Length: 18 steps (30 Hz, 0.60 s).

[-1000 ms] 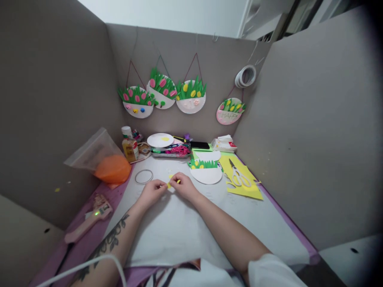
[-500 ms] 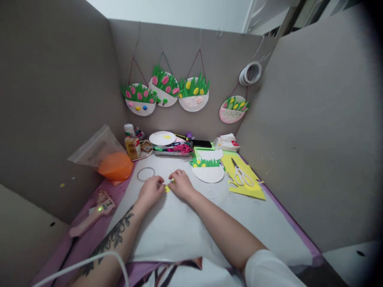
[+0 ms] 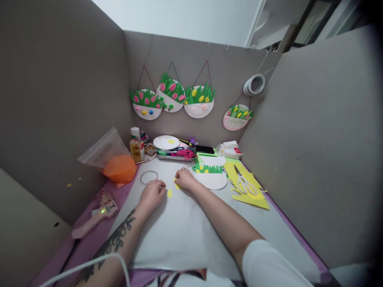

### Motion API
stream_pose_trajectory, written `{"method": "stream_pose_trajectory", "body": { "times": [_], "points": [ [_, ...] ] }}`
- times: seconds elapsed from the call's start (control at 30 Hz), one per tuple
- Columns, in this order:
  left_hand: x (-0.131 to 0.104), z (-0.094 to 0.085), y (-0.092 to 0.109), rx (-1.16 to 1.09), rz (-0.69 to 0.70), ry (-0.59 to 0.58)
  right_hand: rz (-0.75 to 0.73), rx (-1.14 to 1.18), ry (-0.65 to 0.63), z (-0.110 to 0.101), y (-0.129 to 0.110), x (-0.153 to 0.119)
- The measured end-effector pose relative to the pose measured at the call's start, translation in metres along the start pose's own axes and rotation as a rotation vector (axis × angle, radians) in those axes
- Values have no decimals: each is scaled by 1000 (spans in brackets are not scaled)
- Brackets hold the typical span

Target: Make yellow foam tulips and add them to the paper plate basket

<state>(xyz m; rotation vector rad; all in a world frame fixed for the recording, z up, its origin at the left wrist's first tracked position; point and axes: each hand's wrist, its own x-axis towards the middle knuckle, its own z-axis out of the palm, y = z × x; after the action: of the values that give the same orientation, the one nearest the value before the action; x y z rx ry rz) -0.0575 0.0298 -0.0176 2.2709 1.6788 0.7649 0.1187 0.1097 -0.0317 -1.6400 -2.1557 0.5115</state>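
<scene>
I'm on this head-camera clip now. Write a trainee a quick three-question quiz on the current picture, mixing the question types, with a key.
1. Multiple choice: how many decorated plates hang on the back wall? A) two B) four C) seven
2. True or false: the scissors lie on the yellow sheet.
3. Fill in: the small loose piece lying between the left hand and the right hand is ____ in color.

Key: 1. B; 2. true; 3. yellow.
</scene>
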Motion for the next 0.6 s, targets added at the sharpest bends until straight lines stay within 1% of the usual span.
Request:
{"method": "stream_pose_trajectory", "body": {
  "times": [0.17,0.27,0.33,0.4,0.47,0.5,0.53,0.6],
  "points": [
    [-1,-1,-1,-27,7,34,-2,146,-14,3,9,5],
    [1,3,-4,-85,-5,45,-8,257,-12,-4,14,4],
    [3,6,-6,-169,-22,51,-14,358,23,-13,14,0],
    [4,7,-4,-298,-39,59,-46,538,35,-22,8,-10],
    [4,6,2,-455,-61,53,-93,732,-17,-26,-1,-26],
    [4,5,6,-536,-74,40,-105,779,-47,-26,-7,-36],
    [3,4,9,-613,-82,12,-108,800,-49,-25,-12,-45],
    [1,3,16,-736,-86,-52,-85,814,-4,-20,-20,-63]
  ]
}}
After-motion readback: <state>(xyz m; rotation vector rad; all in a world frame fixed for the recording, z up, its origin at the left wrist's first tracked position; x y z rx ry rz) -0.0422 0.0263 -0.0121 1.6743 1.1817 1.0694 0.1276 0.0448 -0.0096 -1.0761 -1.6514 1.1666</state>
